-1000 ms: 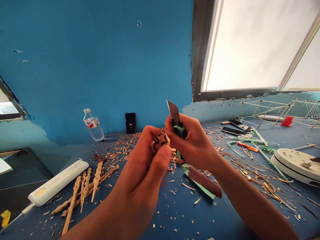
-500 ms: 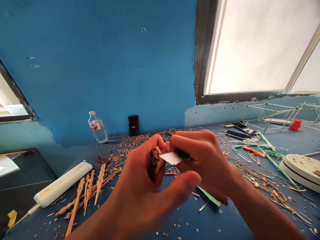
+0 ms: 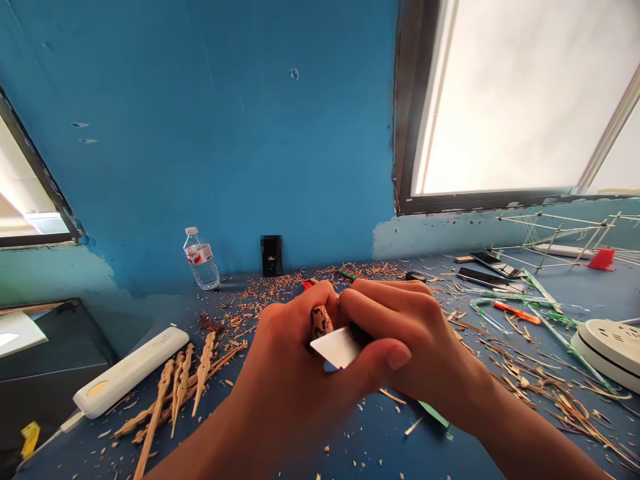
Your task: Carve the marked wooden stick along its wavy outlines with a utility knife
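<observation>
Near the middle of the head view, my left hand is closed round a small piece of wood with dark markings; most of it is hidden by the fingers. My right hand grips a knife with a dark handle and a pale, wide blade. The blade lies just below and against the front end of the wood. My left thumb reaches across beneath the right fingers, by the handle.
Carved sticks and a white power strip lie at the left. A bottle stands by the wall. Shavings, an orange cutter, phones and a round white device are at the right.
The blade has dropped from the side of the wood to below its front end. The wood has tilted, my hands are closer together, and the view has shifted slightly.
</observation>
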A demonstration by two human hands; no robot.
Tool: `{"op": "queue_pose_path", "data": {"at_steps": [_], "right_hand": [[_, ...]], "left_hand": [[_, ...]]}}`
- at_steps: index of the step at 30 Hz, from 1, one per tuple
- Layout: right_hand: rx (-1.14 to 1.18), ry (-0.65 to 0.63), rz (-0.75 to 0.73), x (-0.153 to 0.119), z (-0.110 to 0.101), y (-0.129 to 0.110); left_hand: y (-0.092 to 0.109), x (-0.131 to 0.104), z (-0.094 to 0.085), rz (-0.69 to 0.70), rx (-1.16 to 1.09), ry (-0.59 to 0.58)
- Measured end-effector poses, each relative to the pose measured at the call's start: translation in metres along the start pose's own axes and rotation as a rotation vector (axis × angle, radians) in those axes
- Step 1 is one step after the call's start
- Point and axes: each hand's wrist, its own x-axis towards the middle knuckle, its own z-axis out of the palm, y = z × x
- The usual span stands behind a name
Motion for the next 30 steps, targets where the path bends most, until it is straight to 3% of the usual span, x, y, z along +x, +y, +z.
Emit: {"op": "queue_pose_path", "data": {"at_steps": [6, 12, 18, 20, 25, 30], "right_hand": [[-0.129, 0.101, 0.043, -0.002, 0.008, -0.003], [-0.172, 0.075, 0.141, -0.001, 0.012, 0.000], [-0.245, 0.238, 0.104, 0.002, 0.021, 0.007], [-0.164, 0.261, 0.132, 0.004, 0.025, 0.010], [0.341, 0.175, 0.308, 0.009, 0.023, 0.015], [0.167, 0.122, 0.114, 0.009, 0.004, 0.016]], "left_hand": [[-0.004, 0.000, 0.001, 0.037, 0.068, -0.023], [-0.008, 0.001, 0.004, 0.019, 0.063, -0.030], [-0.004, 0.005, 0.007, -0.043, 0.042, -0.015], [-0.001, 0.008, 0.005, -0.056, 0.038, 0.018], [0.002, 0.010, -0.001, -0.005, 0.018, 0.043], [0.003, 0.008, -0.003, -0.016, 0.018, 0.029]]}}
